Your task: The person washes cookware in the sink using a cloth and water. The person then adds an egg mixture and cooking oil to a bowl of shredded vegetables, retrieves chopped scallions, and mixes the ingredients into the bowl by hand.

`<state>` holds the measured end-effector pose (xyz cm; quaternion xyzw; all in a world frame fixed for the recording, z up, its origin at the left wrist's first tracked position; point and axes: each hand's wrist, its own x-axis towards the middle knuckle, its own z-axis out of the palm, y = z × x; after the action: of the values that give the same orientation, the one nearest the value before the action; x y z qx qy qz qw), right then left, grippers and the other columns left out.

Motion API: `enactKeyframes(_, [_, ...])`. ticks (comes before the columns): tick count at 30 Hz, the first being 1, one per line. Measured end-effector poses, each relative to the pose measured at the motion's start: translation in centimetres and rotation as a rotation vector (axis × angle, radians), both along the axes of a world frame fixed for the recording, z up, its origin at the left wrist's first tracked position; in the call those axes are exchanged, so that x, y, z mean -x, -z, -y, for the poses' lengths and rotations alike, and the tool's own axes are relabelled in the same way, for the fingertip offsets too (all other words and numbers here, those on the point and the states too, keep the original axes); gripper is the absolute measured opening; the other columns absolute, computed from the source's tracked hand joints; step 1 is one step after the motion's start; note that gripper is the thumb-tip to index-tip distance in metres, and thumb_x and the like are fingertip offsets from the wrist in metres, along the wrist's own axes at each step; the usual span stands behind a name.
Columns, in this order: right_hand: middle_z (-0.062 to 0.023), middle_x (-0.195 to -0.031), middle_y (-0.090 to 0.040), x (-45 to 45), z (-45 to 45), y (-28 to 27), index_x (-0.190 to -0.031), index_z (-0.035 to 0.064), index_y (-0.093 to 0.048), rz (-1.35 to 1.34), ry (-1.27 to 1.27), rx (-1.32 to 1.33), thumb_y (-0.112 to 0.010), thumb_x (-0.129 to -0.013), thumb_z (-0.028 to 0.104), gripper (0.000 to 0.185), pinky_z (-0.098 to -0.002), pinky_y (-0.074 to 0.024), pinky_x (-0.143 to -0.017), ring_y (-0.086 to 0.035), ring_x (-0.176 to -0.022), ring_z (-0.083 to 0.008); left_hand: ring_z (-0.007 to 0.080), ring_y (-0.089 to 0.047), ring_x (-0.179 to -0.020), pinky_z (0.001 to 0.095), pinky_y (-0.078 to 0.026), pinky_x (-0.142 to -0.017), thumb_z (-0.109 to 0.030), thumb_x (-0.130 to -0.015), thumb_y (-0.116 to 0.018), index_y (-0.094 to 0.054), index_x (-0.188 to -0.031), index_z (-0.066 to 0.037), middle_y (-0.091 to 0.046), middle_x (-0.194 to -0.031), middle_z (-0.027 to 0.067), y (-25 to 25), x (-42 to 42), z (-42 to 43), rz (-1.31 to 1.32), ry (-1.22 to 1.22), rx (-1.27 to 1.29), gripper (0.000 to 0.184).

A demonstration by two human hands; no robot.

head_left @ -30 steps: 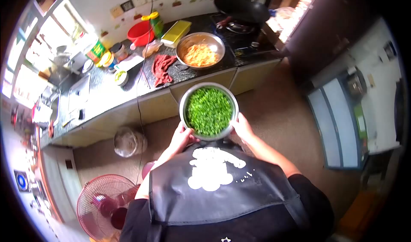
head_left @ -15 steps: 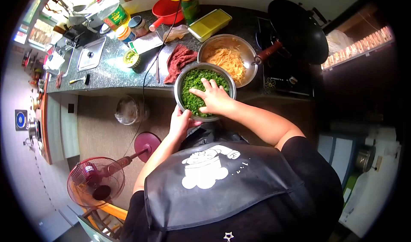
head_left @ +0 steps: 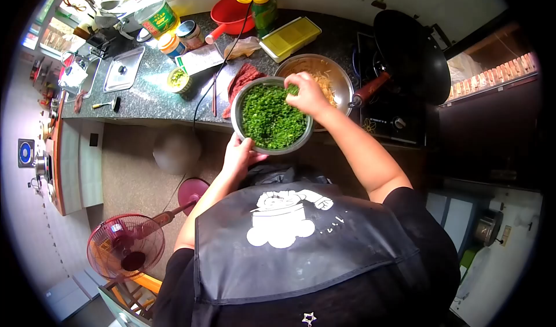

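A metal bowl of chopped greens [head_left: 272, 116] is held by its lower left rim in my left hand [head_left: 238, 156], thumb on the rim. My right hand [head_left: 308, 94] is closed on a clump of chopped greens [head_left: 292, 89] above the bowl's upper right rim. Just behind, on the counter, stands a larger metal bowl [head_left: 343, 81] with pale orange shreds [head_left: 323, 81], partly hidden by my right hand. A dark red cloth [head_left: 246, 78] lies to the left of it, partly covered by the bowl of greens.
On the dark counter [head_left: 145, 98] are a yellow-green lidded box [head_left: 291, 39], a red basin [head_left: 230, 14], jars, an oil bottle [head_left: 157, 19] and a small cup [head_left: 178, 80]. A black wok [head_left: 411, 58] sits on the stove at right. A red fan [head_left: 126, 247] stands lower left.
Earlier both hands held the bowl's rim; then my right hand went into the greens with fingers spread. Now it is lifted toward the upper right, closed on some greens. The bowl is nearer the counter.
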<state>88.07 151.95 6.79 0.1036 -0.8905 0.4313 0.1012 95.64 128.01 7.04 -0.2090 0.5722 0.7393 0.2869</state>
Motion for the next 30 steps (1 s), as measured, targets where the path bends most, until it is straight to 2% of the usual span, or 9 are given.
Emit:
enactKeyframes(7, [-0.0165,-0.103,-0.060,1.9,-6.5,4.0,-0.098,0.0102,-0.062,0.262,-0.035,-0.023,-0.064,-0.069,0.016,0.029,-0.0393,-0.0449,-0.087,-0.056,-0.100,-0.0343,0.0197,-0.064,-0.064,0.0280,-0.057,-0.051,-0.001,-0.082,-0.045,-0.040,-0.118,-0.002,-0.058,-0.098,0.0136,-1.1,0.6,3.2,-0.049,-0.070,0.053,0.037])
enactKeyframes(12, [-0.0139,-0.094,-0.062,1.8,-8.2,4.7,-0.090,0.0070,-0.064,0.064,0.237,-0.143,-0.057,-0.075,0.002,0.017,-0.0363,-0.0467,-0.081,-0.059,-0.091,-0.0303,0.0210,-0.065,-0.065,0.0283,-0.058,-0.052,-0.002,-0.083,-0.045,-0.040,-0.116,-0.002,-0.058,-0.098,0.0149,-0.2,0.8,4.6,-0.030,-0.116,0.052,0.034])
enactKeyframes(15, [-0.0125,-0.097,-0.063,1.8,-8.0,4.6,-0.092,0.0066,-0.064,-0.010,0.273,-0.064,-0.061,-0.076,0.008,0.016,-0.0359,-0.0470,-0.081,-0.060,-0.093,-0.0279,0.0201,-0.064,-0.064,0.0281,-0.058,-0.053,-0.003,-0.083,-0.045,-0.040,-0.115,-0.002,-0.058,-0.097,0.0146,0.3,1.1,5.1,-0.034,-0.112,0.063,0.033])
enactKeyframes(19, [-0.0182,-0.112,-0.059,1.4,-8.2,6.1,-0.105,0.0116,-0.066,0.068,0.173,-0.194,-0.067,-0.081,0.037,0.035,-0.0377,-0.0434,-0.091,-0.054,-0.109,-0.0317,0.0191,-0.063,-0.063,0.0278,-0.058,-0.052,-0.002,-0.083,-0.044,-0.040,-0.115,-0.002,-0.058,-0.097,0.0142,-0.6,1.5,4.9,-0.038,-0.100,0.056,0.032])
enactKeyframes(20, [-0.0188,-0.117,-0.056,1.6,-8.3,5.8,-0.114,0.0112,-0.063,0.112,0.194,-0.101,-0.056,-0.089,0.042,0.040,-0.0380,-0.0412,-0.094,-0.050,-0.114,-0.0322,0.0192,-0.063,-0.063,0.0277,-0.058,-0.052,-0.002,-0.083,-0.044,-0.040,-0.115,-0.002,-0.057,-0.097,0.0143,-0.4,1.7,4.9,-0.046,-0.100,0.066,0.032])
enactKeyframes(24, [-0.0168,-0.109,-0.059,0.9,-5.5,0.4,-0.111,0.0029,-0.061,-0.206,0.200,0.096,-0.044,-0.097,0.027,0.033,-0.0372,-0.0432,-0.091,-0.055,-0.104,-0.0313,0.0184,-0.063,-0.064,0.0286,-0.059,-0.054,0.000,-0.084,-0.043,-0.041,-0.118,-0.002,-0.057,-0.103,0.0143,-1.7,2.2,3.9,-0.068,-0.045,0.085,0.035])
enactKeyframes(26, [-0.0167,-0.108,-0.059,0.8,-3.2,-0.7,-0.113,0.0039,-0.061,-0.055,0.028,0.151,-0.048,-0.094,0.029,0.033,-0.0369,-0.0436,-0.091,-0.056,-0.102,-0.0308,0.0180,-0.063,-0.065,0.0303,-0.059,-0.056,0.000,-0.085,-0.043,-0.040,-0.122,-0.004,-0.057,-0.106,0.0128,-2.3,2.8,2.7,-0.074,-0.004,0.076,0.037])
enactKeyframes(29, [-0.0191,-0.128,-0.045,0.7,-0.2,0.0,-0.133,0.0095,-0.047,0.154,-0.262,-0.121,-0.062,-0.084,0.043,0.061,-0.0389,-0.0376,-0.100,-0.045,-0.119,-0.0329,0.0232,-0.066,-0.071,0.0305,-0.059,-0.057,-0.002,-0.086,-0.044,-0.041,-0.121,-0.004,-0.057,-0.106,0.0143,-1.6,3.3,0.8,-0.083,0.053,0.007,0.035])
enactKeyframes(30, [-0.0232,-0.140,-0.030,0.3,0.9,0.4,-0.142,0.0152,-0.032,0.140,-0.155,-0.399,-0.067,-0.075,0.054,0.085,-0.0439,-0.0331,-0.104,-0.037,-0.126,-0.0382,0.0166,-0.064,-0.068,0.0302,-0.059,-0.057,-0.003,-0.089,-0.043,-0.039,-0.125,-0.007,-0.057,-0.108,0.0115,-1.7,3.5,0.2,-0.047,0.066,0.016,0.037])
